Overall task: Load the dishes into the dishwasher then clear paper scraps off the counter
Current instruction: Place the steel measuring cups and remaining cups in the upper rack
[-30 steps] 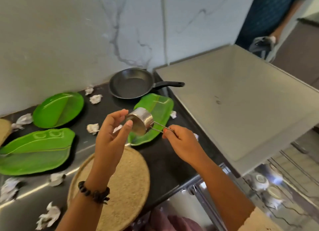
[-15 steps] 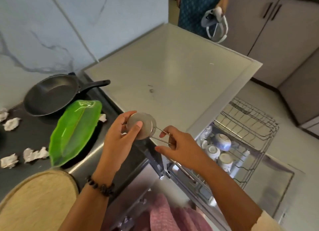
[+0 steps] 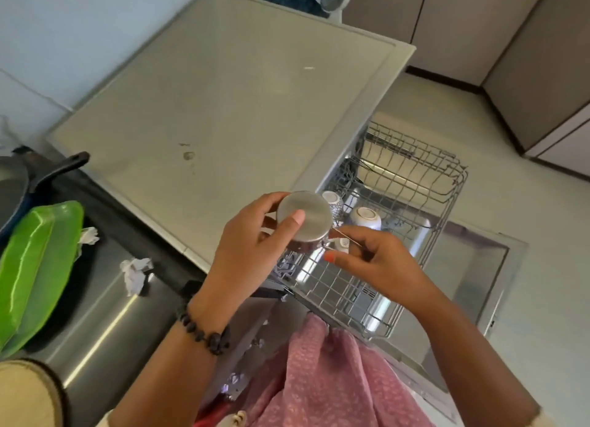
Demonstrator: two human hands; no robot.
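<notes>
Steel cup (image 3: 304,217), gripped by left hand (image 3: 247,251), handle pinched by right hand (image 3: 376,260), hangs over rack (image 3: 399,231); next, lower it among cups.

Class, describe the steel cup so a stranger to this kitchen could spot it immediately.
Find the pulled-out dishwasher rack. Above its near corner both hands hold the steel cup, upside down, flat base facing up. Unlike the white cups sitting in the rack, it is plain metal with a thin wire handle.

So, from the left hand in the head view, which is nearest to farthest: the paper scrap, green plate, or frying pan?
From the left hand:
1. Paper scrap, on the counter just to its left.
2. Green plate, further left by the frame edge.
3. Frying pan, behind the plate at the far left.
</notes>
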